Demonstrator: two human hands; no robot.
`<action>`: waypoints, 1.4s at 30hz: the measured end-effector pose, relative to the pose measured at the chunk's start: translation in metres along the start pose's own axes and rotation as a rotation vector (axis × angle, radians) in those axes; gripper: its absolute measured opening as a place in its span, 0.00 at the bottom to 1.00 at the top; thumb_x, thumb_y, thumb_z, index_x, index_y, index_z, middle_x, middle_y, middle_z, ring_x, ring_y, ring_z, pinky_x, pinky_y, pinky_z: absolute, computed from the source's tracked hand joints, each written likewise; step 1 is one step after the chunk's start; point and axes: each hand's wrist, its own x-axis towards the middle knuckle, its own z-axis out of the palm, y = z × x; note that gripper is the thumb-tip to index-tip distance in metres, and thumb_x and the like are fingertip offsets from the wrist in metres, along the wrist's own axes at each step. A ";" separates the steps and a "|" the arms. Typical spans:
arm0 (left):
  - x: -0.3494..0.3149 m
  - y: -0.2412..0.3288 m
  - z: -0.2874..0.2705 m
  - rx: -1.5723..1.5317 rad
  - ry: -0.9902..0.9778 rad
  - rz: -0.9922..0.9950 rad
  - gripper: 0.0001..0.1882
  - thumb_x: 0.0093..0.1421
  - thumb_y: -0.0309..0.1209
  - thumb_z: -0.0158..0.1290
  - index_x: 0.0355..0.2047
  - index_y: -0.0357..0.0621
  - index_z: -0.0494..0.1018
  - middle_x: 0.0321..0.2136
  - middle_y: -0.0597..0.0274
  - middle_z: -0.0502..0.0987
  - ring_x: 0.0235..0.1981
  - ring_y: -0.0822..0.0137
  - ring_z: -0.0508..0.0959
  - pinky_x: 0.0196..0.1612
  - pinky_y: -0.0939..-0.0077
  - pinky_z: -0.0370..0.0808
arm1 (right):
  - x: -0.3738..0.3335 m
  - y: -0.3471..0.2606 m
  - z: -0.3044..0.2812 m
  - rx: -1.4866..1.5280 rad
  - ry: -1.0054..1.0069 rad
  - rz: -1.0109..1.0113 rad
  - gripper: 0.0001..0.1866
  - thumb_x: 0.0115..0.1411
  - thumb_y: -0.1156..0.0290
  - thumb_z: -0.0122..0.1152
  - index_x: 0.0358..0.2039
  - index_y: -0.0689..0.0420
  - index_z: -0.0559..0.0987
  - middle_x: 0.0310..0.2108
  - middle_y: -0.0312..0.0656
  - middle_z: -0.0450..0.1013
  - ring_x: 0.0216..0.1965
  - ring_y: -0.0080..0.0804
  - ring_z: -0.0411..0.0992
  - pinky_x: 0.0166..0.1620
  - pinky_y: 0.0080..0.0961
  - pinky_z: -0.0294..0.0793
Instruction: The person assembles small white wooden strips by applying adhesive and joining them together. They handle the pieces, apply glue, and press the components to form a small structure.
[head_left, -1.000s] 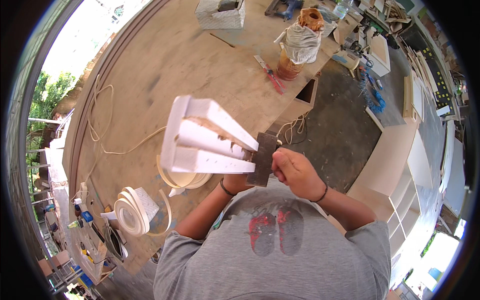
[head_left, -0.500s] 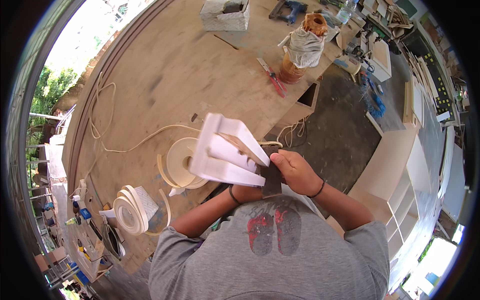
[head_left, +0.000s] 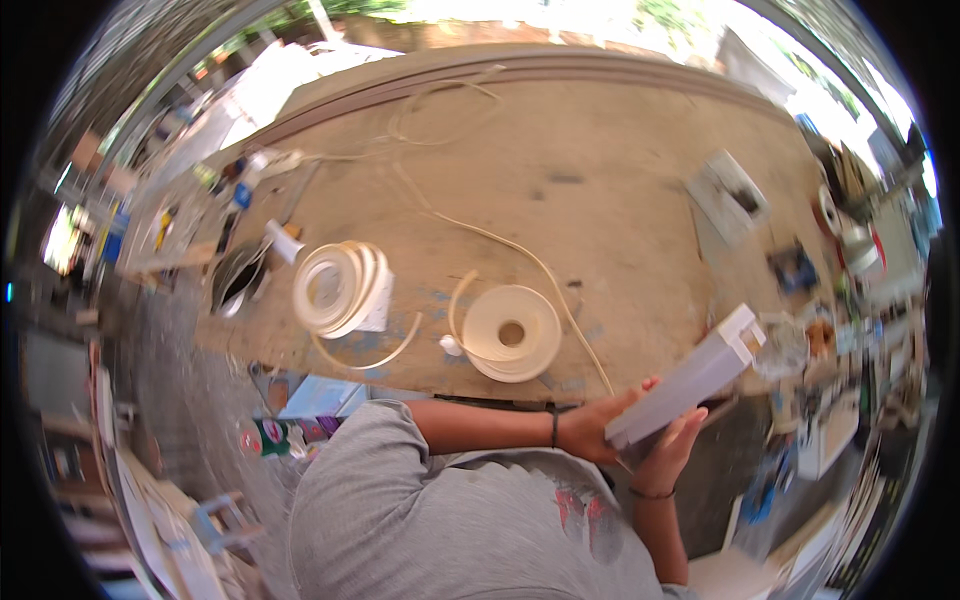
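Note:
A white-coated, fork-shaped piece (head_left: 685, 378) is tilted up to the right in front of my body, seen nearly edge-on. My left hand (head_left: 592, 425) is closed round its lower end, with fingertips showing above it. Against its near side, my right hand (head_left: 668, 458) has its fingers raised and pressed together. A dark brown flat piece (head_left: 718, 412) pokes out past the right fingers; most of it is hidden behind hand and white piece. Left of my hands a cream roll of edging strip (head_left: 540, 340) lies on the wooden table (head_left: 480, 180).
More edging rolls (head_left: 328, 290) lie further left. A pale cord (head_left: 500, 238) runs across the table towards my hands. A white block-like box (head_left: 728, 195) and a blue tool (head_left: 793, 268) lie at the right. A blue box (head_left: 322, 397) stands below the table edge.
My view has swung to the right-hand side of my body, with the table now ahead. The white piece has turned from its open, forked face to edge-on, and the dark piece is mostly hidden.

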 end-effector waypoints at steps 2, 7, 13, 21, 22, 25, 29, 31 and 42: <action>-0.008 -0.012 0.004 0.149 0.054 0.026 0.43 0.46 0.32 0.68 0.58 0.39 0.57 0.54 0.48 0.66 0.56 0.52 0.68 0.58 0.66 0.65 | 0.006 0.004 0.011 -0.103 0.047 0.043 0.28 0.69 0.49 0.36 0.54 0.62 0.66 0.48 0.48 0.70 0.47 0.38 0.71 0.52 0.35 0.70; -0.028 -0.004 0.001 0.087 0.274 -0.094 0.42 0.45 0.30 0.67 0.56 0.43 0.54 0.48 0.48 0.69 0.52 0.50 0.72 0.53 0.64 0.69 | 0.012 0.008 0.038 -0.223 0.047 0.226 0.27 0.68 0.51 0.37 0.51 0.64 0.68 0.45 0.49 0.73 0.46 0.37 0.72 0.50 0.33 0.72; -0.041 0.011 -0.002 0.291 0.411 -0.115 0.40 0.46 0.31 0.67 0.55 0.42 0.55 0.45 0.48 0.71 0.49 0.47 0.74 0.49 0.61 0.72 | 0.015 0.035 0.027 -0.418 -0.153 0.122 0.26 0.67 0.55 0.40 0.52 0.66 0.68 0.49 0.52 0.72 0.48 0.37 0.72 0.51 0.33 0.74; -0.044 0.025 -0.009 0.459 0.557 -0.079 0.38 0.48 0.32 0.65 0.54 0.37 0.56 0.48 0.46 0.68 0.53 0.48 0.71 0.50 0.62 0.71 | 0.029 0.055 0.025 -0.184 -0.200 0.312 0.24 0.65 0.64 0.43 0.55 0.70 0.66 0.50 0.54 0.70 0.51 0.42 0.71 0.52 0.33 0.73; -0.043 0.026 -0.010 0.467 0.558 -0.084 0.38 0.48 0.32 0.64 0.54 0.37 0.56 0.48 0.46 0.68 0.52 0.48 0.71 0.49 0.62 0.72 | 0.030 0.054 0.030 -0.143 -0.193 0.341 0.24 0.65 0.64 0.43 0.55 0.70 0.66 0.50 0.54 0.70 0.51 0.43 0.71 0.53 0.33 0.73; -0.034 0.038 -0.011 0.414 0.579 -0.070 0.37 0.48 0.31 0.64 0.54 0.38 0.57 0.48 0.46 0.69 0.48 0.47 0.73 0.48 0.63 0.72 | 0.022 0.036 0.045 -0.319 -0.418 0.031 0.28 0.65 0.58 0.45 0.56 0.68 0.65 0.53 0.54 0.68 0.51 0.44 0.70 0.53 0.34 0.72; -0.030 0.054 -0.005 0.225 0.591 -0.031 0.36 0.47 0.29 0.64 0.54 0.41 0.58 0.44 0.47 0.72 0.45 0.47 0.75 0.47 0.62 0.72 | 0.033 0.024 0.039 0.012 -0.500 0.403 0.38 0.65 0.39 0.35 0.57 0.63 0.64 0.52 0.50 0.68 0.53 0.39 0.67 0.58 0.35 0.66; -0.031 0.056 -0.005 0.247 0.573 -0.001 0.37 0.46 0.28 0.64 0.55 0.41 0.58 0.44 0.47 0.72 0.46 0.47 0.75 0.47 0.62 0.72 | 0.031 0.034 0.035 -0.078 -0.610 0.353 0.41 0.64 0.34 0.29 0.53 0.62 0.67 0.49 0.49 0.70 0.52 0.36 0.67 0.59 0.33 0.62; -0.044 0.051 0.009 0.151 0.924 -0.288 0.41 0.49 0.35 0.64 0.59 0.37 0.56 0.50 0.50 0.70 0.54 0.60 0.70 0.57 0.68 0.66 | 0.039 0.055 0.029 -0.120 -0.532 0.347 0.35 0.67 0.40 0.35 0.56 0.61 0.64 0.50 0.47 0.68 0.53 0.35 0.66 0.58 0.32 0.62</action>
